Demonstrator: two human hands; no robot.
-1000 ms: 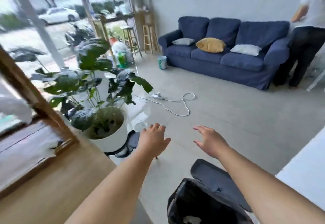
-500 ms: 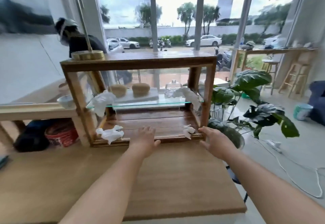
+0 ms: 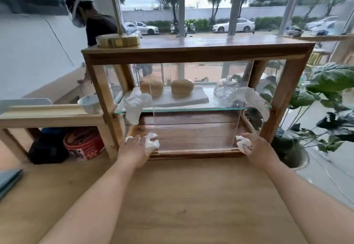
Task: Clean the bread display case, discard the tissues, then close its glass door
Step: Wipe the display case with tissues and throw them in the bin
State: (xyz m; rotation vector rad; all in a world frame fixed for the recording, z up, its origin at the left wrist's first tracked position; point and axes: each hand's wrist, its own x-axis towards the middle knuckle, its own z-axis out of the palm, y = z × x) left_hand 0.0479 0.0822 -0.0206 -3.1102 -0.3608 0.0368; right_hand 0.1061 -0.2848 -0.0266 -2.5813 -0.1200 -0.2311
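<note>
The case (image 3: 195,52) is looking dark brown. The tissues (image 3: 135,106) are showing white, and the tin (image 3: 84,144) red with white spots.

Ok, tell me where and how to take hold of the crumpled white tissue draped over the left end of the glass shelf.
Pinch the crumpled white tissue at its bunched upper part on the glass shelf edge, coming from the open front. Its tail hangs loose below the shelf, so a low pinch would probably drag it across the glass.

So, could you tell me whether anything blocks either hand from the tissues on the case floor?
Nothing visible does. The left hand is already on the left tissue, and the right hand touches the right tissue.
</note>
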